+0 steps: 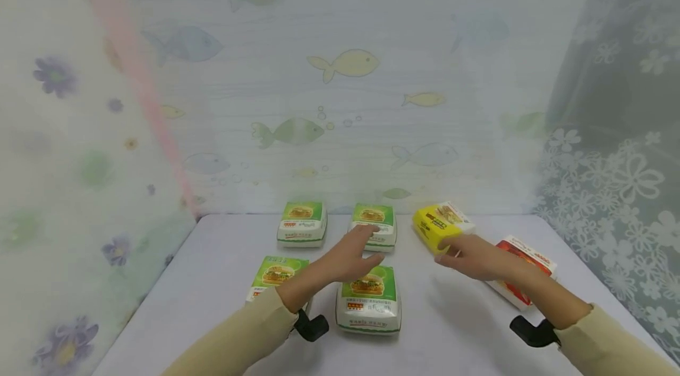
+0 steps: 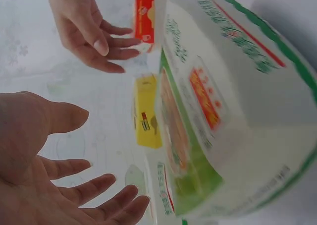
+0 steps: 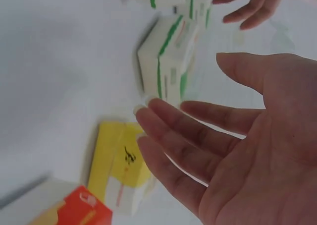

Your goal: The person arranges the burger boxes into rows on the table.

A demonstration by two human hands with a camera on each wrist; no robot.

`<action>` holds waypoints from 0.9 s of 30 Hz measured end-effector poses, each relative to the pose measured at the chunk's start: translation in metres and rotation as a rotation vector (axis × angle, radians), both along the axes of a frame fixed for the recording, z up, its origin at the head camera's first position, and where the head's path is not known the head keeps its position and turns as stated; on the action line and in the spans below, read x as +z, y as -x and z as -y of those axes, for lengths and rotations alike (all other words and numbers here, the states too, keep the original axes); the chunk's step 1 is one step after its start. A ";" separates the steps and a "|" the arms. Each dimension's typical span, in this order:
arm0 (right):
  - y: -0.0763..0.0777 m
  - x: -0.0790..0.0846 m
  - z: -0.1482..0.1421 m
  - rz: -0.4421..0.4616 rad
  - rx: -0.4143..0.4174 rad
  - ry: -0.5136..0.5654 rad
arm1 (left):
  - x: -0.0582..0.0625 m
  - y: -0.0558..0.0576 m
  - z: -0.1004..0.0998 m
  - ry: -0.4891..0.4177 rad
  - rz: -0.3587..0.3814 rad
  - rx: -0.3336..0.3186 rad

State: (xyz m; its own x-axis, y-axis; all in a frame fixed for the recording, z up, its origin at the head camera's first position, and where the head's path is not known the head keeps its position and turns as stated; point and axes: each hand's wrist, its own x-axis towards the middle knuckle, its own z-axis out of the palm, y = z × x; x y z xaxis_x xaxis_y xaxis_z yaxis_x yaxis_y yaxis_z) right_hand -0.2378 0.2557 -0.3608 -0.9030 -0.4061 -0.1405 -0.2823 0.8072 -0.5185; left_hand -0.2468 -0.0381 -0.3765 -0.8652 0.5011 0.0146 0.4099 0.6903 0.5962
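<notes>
My left hand [image 1: 347, 255] hovers over the front green-and-white burger box [image 1: 370, 302], fingers apart and nothing held. The left wrist view shows that box large beside the palm. Behind it stands another green burger box [image 1: 379, 240], partly covered by the hand. My right hand [image 1: 470, 255] is above the table near a yellow burger box [image 1: 432, 228], fingers loosely spread and holding nothing. Whether its fingertips touch the yellow box cannot be told from the head view; the right wrist view shows them in front of it. A red-and-white box [image 1: 523, 299] lies behind the right forearm.
Two more green burger boxes stand on the left, one at the back [image 1: 301, 234] and one nearer [image 1: 265, 272], partly behind the left forearm. The white table [image 1: 196, 299] ends at a patterned curtain [image 1: 350, 122] behind and at both sides.
</notes>
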 end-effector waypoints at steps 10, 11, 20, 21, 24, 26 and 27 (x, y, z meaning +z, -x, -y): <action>0.039 0.015 -0.037 -0.035 -0.054 -0.054 | 0.003 0.021 -0.058 -0.053 0.084 0.116; 0.044 0.015 -0.039 -0.045 -0.064 -0.065 | 0.003 0.023 -0.064 -0.064 0.098 0.139; 0.094 0.011 -0.051 -0.041 -0.161 -0.108 | -0.010 0.041 -0.114 -0.188 0.320 0.321; 0.097 0.008 -0.051 -0.022 -0.174 -0.108 | -0.012 0.042 -0.119 -0.218 0.353 0.330; 0.103 0.000 -0.050 0.040 -0.215 -0.102 | -0.019 0.048 -0.135 -0.331 0.460 0.355; 0.106 -0.005 -0.051 0.075 -0.249 -0.104 | -0.024 0.052 -0.145 -0.398 0.499 0.380; 0.108 -0.008 -0.051 0.093 -0.268 -0.100 | -0.027 0.055 -0.151 -0.406 0.499 0.407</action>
State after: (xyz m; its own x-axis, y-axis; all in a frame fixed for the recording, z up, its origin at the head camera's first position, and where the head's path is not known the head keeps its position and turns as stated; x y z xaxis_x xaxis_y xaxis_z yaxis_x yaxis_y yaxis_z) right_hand -0.3461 0.3065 -0.3687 -0.9576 -0.1353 -0.2545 -0.0077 0.8947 -0.4465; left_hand -0.3019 0.1131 -0.4040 -0.9328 0.1800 -0.3121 -0.2153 0.4162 0.8834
